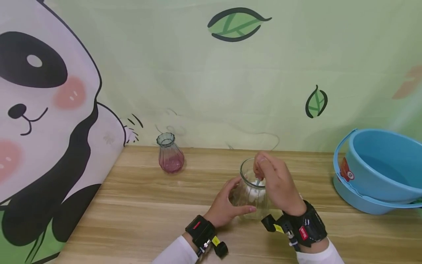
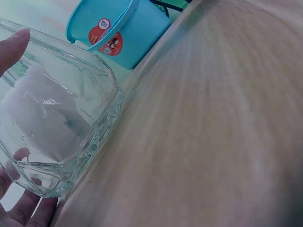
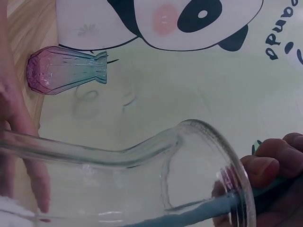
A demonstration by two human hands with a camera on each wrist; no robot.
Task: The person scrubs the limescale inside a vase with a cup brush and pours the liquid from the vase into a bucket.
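A clear ribbed glass vase (image 1: 252,201) stands on the wooden table in front of me. My left hand (image 1: 224,207) grips its side, thumb at the front and fingers round the back. Over the mouth, my right hand (image 1: 278,181) holds the blue handle (image 3: 199,213) of a bottle brush, its curled fingers right at the rim. The brush's white, sponge-like head (image 2: 47,113) is inside the vase, low in the body, as the left wrist view shows through the glass. In the head view the right hand hides part of the rim.
A smaller glass vase (image 1: 171,158), pink below and blue-grey above, stands at the back left. To the right is a blue bucket (image 1: 366,176) with a handle and red sticker. Behind the wooden table (image 1: 138,209) hangs a green panda-print cloth (image 1: 184,73).
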